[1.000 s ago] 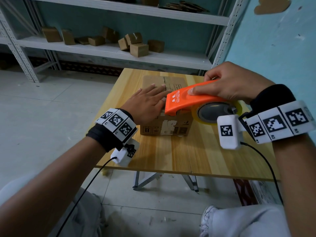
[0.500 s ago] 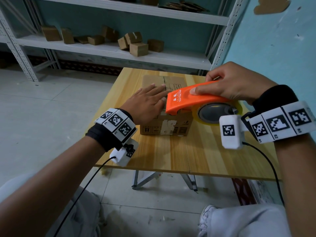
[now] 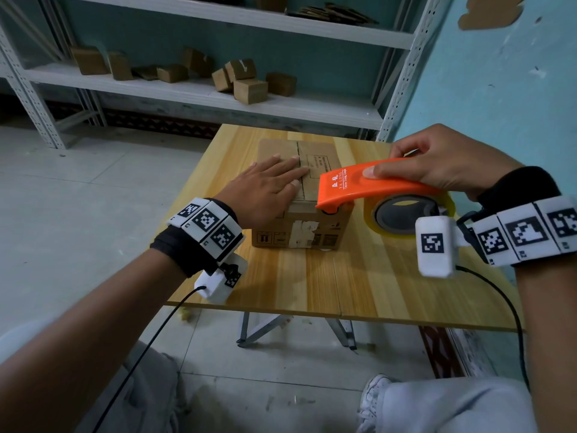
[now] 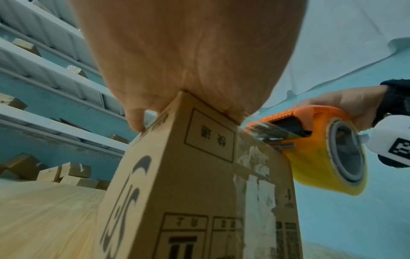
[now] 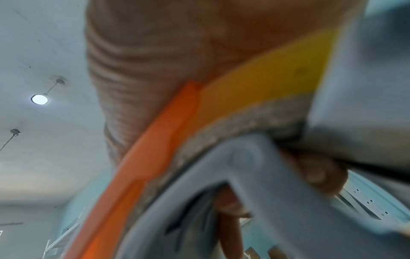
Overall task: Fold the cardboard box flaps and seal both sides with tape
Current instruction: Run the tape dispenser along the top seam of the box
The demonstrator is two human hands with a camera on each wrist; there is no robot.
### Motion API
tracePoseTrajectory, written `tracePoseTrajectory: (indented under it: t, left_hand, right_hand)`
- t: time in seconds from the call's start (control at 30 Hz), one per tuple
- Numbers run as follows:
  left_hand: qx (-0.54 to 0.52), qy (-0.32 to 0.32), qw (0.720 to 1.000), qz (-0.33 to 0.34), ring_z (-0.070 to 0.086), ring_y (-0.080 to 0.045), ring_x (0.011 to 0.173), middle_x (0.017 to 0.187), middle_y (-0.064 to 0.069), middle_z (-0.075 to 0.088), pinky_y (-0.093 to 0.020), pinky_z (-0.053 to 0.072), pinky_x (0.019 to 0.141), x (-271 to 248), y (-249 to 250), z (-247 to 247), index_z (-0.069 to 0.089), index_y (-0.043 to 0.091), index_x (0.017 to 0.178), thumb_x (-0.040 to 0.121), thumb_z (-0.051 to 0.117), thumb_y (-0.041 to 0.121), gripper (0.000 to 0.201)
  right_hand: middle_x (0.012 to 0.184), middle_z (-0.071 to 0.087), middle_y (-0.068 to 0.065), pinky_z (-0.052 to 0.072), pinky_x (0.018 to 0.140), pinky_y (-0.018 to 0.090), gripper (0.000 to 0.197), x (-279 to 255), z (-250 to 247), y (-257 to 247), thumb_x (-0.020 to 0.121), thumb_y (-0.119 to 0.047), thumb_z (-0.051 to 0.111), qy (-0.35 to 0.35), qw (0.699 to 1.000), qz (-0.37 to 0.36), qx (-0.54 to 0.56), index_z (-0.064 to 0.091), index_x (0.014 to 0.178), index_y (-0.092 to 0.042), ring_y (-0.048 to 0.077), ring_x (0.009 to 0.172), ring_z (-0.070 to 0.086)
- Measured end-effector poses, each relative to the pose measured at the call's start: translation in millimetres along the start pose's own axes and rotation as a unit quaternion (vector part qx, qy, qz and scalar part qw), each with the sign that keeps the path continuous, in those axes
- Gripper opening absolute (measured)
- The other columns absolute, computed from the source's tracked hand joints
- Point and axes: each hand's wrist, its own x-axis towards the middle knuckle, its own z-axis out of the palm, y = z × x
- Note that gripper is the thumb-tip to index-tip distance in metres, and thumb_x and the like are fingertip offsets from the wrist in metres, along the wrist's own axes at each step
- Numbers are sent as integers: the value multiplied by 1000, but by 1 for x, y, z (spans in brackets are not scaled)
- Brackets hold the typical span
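Right wrist view is blurred: only orange plastic, yellow tape roll and grey hub of the tape dispenser (image 5: pixel 155 157) resolve, with fingertips (image 5: pixel 319 173) curled behind the hub. In the left wrist view the palm of the left hand (image 4: pixel 188 52) fills the upper frame and hides the top of the cardboard box (image 4: pixel 188 192). Box (image 3: pixel 299 220) sits on the wooden bench (image 3: pixel 343 282), toward the bench's far half; its flaps are folded shut, and the centre seam runs away from the person, along the box's long axis. Left hand (image 3: pixel 268 189) lies flat on the box top, fingers straight, spanning the seam, pressing, not grasping. Right hand (image 3: pixel 443 164) grips the dispenser (image 3: pixel 368 185) from above, thumb on the orange cover. Dispenser's nose points at the box and overhangs its near right top edge; roll trails to the right of the box. Clear tape stretches from nose to box's near face. Old torn tape remains on that face.
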Motion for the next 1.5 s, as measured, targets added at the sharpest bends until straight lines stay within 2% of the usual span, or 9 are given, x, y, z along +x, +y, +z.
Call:
tracePoseTrajectory:
  t: [0.13,0.37,0.67,0.83,1.0,1.13,1.23,1.33,1.5]
  left_hand:
    - [-2,-1,1000,13,-4,-16,148,161,4,5,-50,8,120,3,-4,3,8,30,152,91,1,54,65]
    - [-25,8,1000,6,-4,-15,148,161,4,6,-50,7,120,4,-3,3,9,32,152,98,8,48,56]
    - [-99,2,995,-28,0,-12,148,160,8,11,-45,1,121,0,9,-8,16,32,151,105,19,36,47]
    - [-171,-5,984,-48,3,-8,147,159,11,13,-36,-1,117,-3,17,-20,28,33,148,104,9,41,49]
    - [-147,-9,988,-54,7,-11,147,159,9,18,-38,-2,118,0,18,-22,33,29,147,105,19,38,45]
    - [-106,7,992,-71,25,-19,142,151,2,36,-39,11,116,1,23,-23,44,23,138,103,25,40,43]
    - [-82,18,993,-86,45,-22,123,135,-1,51,-37,33,99,3,22,-21,50,25,126,101,28,44,38]
    - [-85,31,993,-79,46,-19,110,125,-2,51,-33,36,86,2,28,-19,48,19,119,102,30,42,34]
    - [149,-12,989,7,26,-33,140,146,-17,29,-47,19,117,-5,30,-8,33,7,139,100,23,40,52]
  right_hand:
    - [73,65,2,43,63,28,43,-2,-2,3,72,-55,73,5,1000,1,5,69,75,-13,14,70,59]
    - [72,65,4,45,64,29,51,-5,-4,9,64,-60,71,5,1000,9,16,70,77,-11,15,68,59]
    - [74,67,5,46,62,24,43,-6,-2,13,74,-53,70,6,999,0,45,69,78,-10,10,62,61]
    - [76,68,6,46,59,20,47,-3,-1,17,75,-53,70,7,998,3,55,70,82,-7,0,51,61]
    - [77,69,5,45,56,18,49,-2,1,17,74,-54,70,9,998,4,63,71,85,-6,0,53,62]
    - [72,68,1,46,60,20,47,-3,2,13,74,-55,70,9,998,-2,55,71,81,-9,1,54,62]
    - [67,67,-1,45,59,20,44,-5,5,6,76,-55,70,3,999,-13,49,71,78,-10,2,54,61]
    - [70,67,0,45,59,20,44,-5,8,0,76,-55,70,-4,999,-20,44,70,78,-12,5,58,62]
    - [71,66,0,44,60,21,42,-6,11,-6,77,-54,69,-8,999,-21,46,69,77,-12,6,60,61]
